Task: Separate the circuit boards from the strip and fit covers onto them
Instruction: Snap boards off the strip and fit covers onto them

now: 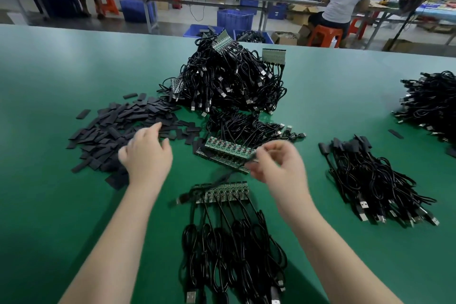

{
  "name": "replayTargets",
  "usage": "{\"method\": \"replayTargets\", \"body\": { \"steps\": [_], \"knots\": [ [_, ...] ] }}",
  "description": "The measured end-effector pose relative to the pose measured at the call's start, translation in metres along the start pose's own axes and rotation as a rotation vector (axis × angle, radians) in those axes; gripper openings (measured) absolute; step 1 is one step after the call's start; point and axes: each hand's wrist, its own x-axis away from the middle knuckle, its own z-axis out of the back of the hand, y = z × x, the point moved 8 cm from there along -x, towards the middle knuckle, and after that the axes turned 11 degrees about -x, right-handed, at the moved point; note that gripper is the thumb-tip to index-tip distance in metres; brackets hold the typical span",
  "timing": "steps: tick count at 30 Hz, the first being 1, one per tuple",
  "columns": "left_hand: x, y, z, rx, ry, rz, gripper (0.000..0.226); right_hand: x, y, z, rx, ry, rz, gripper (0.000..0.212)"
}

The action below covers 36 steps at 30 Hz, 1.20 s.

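A heap of flat black covers lies on the green table at the left. My left hand hovers over its right edge, fingers loosely spread and holding nothing. Stacked green circuit board strips lie at the centre. My right hand, blurred, has its fingers curled at the right end of that stack and seems to pinch a single circuit board. A blurred black cable trails down-left from it. Nearer me lies another board strip, with its USB cables fanned toward me.
A tall tangle of cabled strips stands behind the centre. Covered boards with cables are heaped at the right, and another cable heap sits at the far right edge. Beyond the table a person sits at benches among blue crates.
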Motion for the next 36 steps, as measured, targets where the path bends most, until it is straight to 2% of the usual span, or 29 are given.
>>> {"method": "replayTargets", "body": {
  "steps": [2, 4, 8, 12, 16, 18, 20, 22, 24, 27, 30, 32, 36],
  "knots": [
    [-0.014, -0.012, -0.010, -0.270, -0.137, -0.045, 0.040, -0.004, 0.019, 0.003, 0.282, 0.002, 0.034, 0.013],
    [-0.020, -0.017, -0.019, -0.447, -0.227, -0.112, 0.032, -0.004, 0.021, 0.004, 0.414, 0.015, 0.139, 0.015],
    [-0.026, -0.012, -0.020, -0.492, -0.157, -0.191, 0.020, 0.002, 0.029, -0.003, 0.516, -0.043, 0.263, 0.009],
    [-0.027, -0.007, -0.023, -0.553, -0.096, -0.246, 0.021, 0.012, 0.036, -0.006, 0.578, -0.116, 0.342, 0.007],
    [-0.025, -0.004, -0.026, -0.586, -0.032, -0.295, 0.026, 0.014, 0.037, 0.001, 0.593, -0.122, 0.388, 0.009],
    [-0.021, 0.003, -0.017, -0.478, 0.066, -0.308, 0.024, 0.013, 0.040, 0.005, 0.557, -0.110, 0.366, 0.012],
    [-0.012, 0.014, 0.001, -0.238, 0.190, -0.318, 0.019, 0.012, 0.042, 0.007, 0.515, -0.099, 0.341, 0.017],
    [0.000, 0.028, 0.012, -0.026, 0.217, -0.309, 0.019, 0.010, 0.043, 0.007, 0.471, -0.092, 0.327, 0.021],
    [0.009, 0.039, 0.009, 0.237, 0.106, -0.255, 0.016, 0.010, 0.044, 0.007, 0.461, -0.093, 0.323, 0.020],
    [0.018, 0.054, -0.014, 0.737, -0.205, -0.064, 0.014, 0.009, 0.044, 0.008, 0.468, -0.091, 0.316, 0.020],
    [0.039, 0.074, -0.037, 1.070, -0.485, 0.117, 0.017, 0.009, 0.042, 0.008, 0.477, -0.083, 0.327, 0.025],
    [0.051, 0.087, -0.043, 1.087, -0.549, 0.057, 0.029, 0.008, 0.042, 0.010, 0.458, -0.077, 0.316, 0.027],
    [0.074, 0.100, -0.033, 0.781, -0.366, -0.287, 0.023, 0.006, 0.046, 0.012, 0.389, -0.075, 0.272, 0.024]
  ]
}}
